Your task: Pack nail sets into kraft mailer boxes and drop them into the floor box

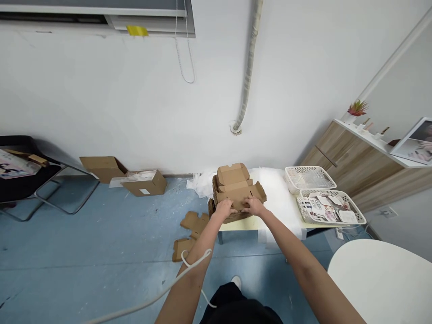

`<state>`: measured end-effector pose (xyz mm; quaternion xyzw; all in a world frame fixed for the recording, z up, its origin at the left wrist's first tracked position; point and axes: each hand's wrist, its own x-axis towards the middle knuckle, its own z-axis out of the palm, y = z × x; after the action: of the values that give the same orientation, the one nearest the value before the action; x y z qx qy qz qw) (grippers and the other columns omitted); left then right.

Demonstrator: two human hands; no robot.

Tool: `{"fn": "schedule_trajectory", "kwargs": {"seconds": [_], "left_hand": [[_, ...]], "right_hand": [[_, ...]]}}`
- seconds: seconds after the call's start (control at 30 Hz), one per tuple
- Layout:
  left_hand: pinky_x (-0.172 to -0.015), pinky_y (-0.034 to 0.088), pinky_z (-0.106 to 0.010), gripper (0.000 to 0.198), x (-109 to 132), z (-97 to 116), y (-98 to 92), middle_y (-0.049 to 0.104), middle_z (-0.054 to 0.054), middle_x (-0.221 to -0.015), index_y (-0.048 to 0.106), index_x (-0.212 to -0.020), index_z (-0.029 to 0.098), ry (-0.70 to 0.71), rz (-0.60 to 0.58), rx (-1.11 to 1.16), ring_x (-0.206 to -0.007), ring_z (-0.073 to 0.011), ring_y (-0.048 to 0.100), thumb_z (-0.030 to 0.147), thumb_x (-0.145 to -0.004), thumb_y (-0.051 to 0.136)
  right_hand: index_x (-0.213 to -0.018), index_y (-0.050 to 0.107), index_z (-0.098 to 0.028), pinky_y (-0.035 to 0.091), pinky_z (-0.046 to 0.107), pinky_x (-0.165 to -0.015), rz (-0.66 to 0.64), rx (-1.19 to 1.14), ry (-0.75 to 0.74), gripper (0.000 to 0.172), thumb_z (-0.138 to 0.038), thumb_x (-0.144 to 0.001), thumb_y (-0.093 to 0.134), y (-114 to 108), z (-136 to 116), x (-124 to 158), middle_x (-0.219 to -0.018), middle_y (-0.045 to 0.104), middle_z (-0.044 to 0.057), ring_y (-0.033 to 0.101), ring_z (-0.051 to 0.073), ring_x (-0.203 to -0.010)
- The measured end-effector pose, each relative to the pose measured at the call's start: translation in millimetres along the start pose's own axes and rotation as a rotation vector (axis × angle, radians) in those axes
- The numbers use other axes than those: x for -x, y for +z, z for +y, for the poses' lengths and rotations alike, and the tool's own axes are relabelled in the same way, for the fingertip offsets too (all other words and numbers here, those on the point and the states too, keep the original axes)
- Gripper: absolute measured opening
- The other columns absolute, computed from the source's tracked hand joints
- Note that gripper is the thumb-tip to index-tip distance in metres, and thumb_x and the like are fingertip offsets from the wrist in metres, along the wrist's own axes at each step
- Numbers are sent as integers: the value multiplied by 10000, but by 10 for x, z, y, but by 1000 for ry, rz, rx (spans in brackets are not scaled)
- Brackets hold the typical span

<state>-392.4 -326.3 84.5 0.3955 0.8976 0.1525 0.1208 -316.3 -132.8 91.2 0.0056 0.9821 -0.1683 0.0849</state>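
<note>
— Looking where, from the head-worn view?

— Looking forward and down onto a stack of kraft corrugated mailer boxes (232, 191), sitting on a small cream table (236, 234) straight ahead, toward the far wall.

— Doing what with the hands?

— Gripping, by the look of it: left hand (222, 208) and right hand (254, 206) both closing side by side, fingers curled over the near edge of the top box (232, 194), with its lid standing open toward the far side.

— Lying around it, what?

— Heaping up on the right, crumpled white foam sheeting (278, 193). Sitting farther right, a white plastic basket (310, 178) and, nearer, a second white basket (332, 219) holding printed cards (324, 208). Lying on the blue floor to the left, flat cardboard blanks (189, 234). Resting against the far wall, farther left, two more cartons (103, 168). Trailing over the left forearm (199, 245), a white cord (158, 294).

— Risking what from here?

— Risking a toppling stack, from pressing off-centre on loosely piled boxes. Risking torn tabs, from forcing the flaps. Risking a snag, from the cord catching on a raised flap and dragging the top box sideways.
</note>
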Motion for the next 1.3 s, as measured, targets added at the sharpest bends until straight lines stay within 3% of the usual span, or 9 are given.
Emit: {"fn": "schedule_trajectory", "kwargs": {"seconds": [0.1, 0.23, 0.43, 0.57, 0.67, 0.83, 0.97, 1.07, 1.3], "left_hand": [[-691, 494, -261, 202, -72, -54, -67, 715, -32, -829, 705, -825, 231, 2, -49, 24, -796, -200, 672, 431, -793, 705], [-727, 484, -276, 232, -79, -41, -160, 732, -49, -860, 724, -865, 230, 28, -28, 28, -821, -202, 671, 333, -924, 526], [-852, 449, -332, 296, 27, 78, -301, 715, -66, -922, 698, -897, 194, 68, 87, 7, -896, -213, 638, 249, -974, 418], [-950, 409, -370, 313, 106, 186, -356, 687, -48, -881, 667, -889, 196, 131, 313, -18, -881, -197, 607, 243, -993, 376], [-1014, 376, -393, 302, 164, 283, -399, 669, -26, -825, 651, -871, 212, 185, 493, -39, -849, -184, 599, 217, -990, 374], [-1088, 329, -452, 259, 252, 431, -505, 711, -42, -915, 661, -977, 218, 215, 610, -53, -899, -195, 631, 162, -957, 409], [-1071, 368, -436, 321, 237, 626, -546, 722, -71, -1074, 649, -1116, 193, 285, 650, -40, -999, -197, 646, 124, -946, 386], [-1085, 358, -445, 366, 149, 940, -522, 690, -84, -1193, 622, -1202, 186, 379, 657, -24, -1099, -198, 626, 122, -956, 359], [-1151, 264, -503, 402, 4, 2193, -223, 653, -90, -1265, 555, -1313, 197, 722, 559, 52, -1180, -206, 593, 154, -976, 342]], "right_hand": [[-937, 734, -219, 463, 310, -858, -50, -67, -17, 272, -359, -711, 790, -107, 41, -125, -1020, 679, 57, 606, 231, -1004], [-913, 733, -245, 473, 251, -763, -134, -50, 12, 156, -319, -777, 718, -247, 43, -212, -979, 710, 16, 638, 191, -916], [-1005, 668, -169, 438, 261, -786, -94, 90, 43, 227, -167, -779, 646, -379, -76, -196, -1057, 681, 85, 614, 213, -975], [-1066, 632, -161, 427, 288, -840, 24, 219, -85, 254, -125, -822, 569, -475, -141, -142, -1135, 639, 115, 565, 231, -1064], [-1014, 650, -148, 422, 325, -866, 87, 333, -142, 225, -105, -884, 472, -549, -161, -113, -1047, 671, 129, 580, 244, -1018], [-1074, 647, -153, 433, 330, -857, 210, 389, -201, 298, -75, -916, 407, -693, -160, 22, -1090, 688, 133, 600, 235, -1018], [-1220, 595, -160, 405, 365, -982, 411, 434, -249, 356, -82, -929, 405, -867, -49, 333, -1253, 637, 122, 560, 232, -1140], [-1275, 568, -153, 397, 390, -1009, 516, 474, -163, 382, -94, -933, 409, -1001, 134, 723, -1274, 629, 128, 542, 241, -1176], [-1306, 541, -139, 406, 381, -1010, 608, 581, 179, 382, -129, -945, 416, -1134, 649, 2228, -1316, 603, 127, 518, 241, -1208]]}}
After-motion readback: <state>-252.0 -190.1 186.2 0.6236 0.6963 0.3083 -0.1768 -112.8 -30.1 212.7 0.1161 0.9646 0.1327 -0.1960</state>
